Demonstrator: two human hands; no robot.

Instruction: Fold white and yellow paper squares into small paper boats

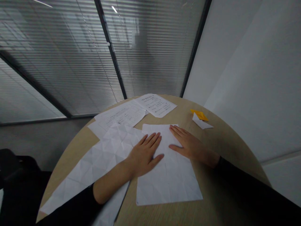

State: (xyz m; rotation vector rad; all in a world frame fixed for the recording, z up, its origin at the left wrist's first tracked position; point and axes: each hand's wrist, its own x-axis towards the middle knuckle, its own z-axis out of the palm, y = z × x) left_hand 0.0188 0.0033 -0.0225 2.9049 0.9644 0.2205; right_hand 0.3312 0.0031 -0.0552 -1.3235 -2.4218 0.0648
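Observation:
A white sheet of paper (168,182) with faint creases lies flat on the table in front of me. My left hand (144,155) rests palm down over its left edge, fingers stretched out and holding nothing. On the sheet's upper right part lies my right hand (188,142), also flat, with its thumb apart from the fingers. Under my left forearm spreads a larger creased white paper (94,163), partly hidden by the arm.
Printed sheets (156,105) overlap at the far side of the round wooden table (225,150). At the far right sit a yellow folded paper (199,115) and a white folded paper (202,123). A black chair (21,185) stands at the left, and blinds (152,69) hang behind the table.

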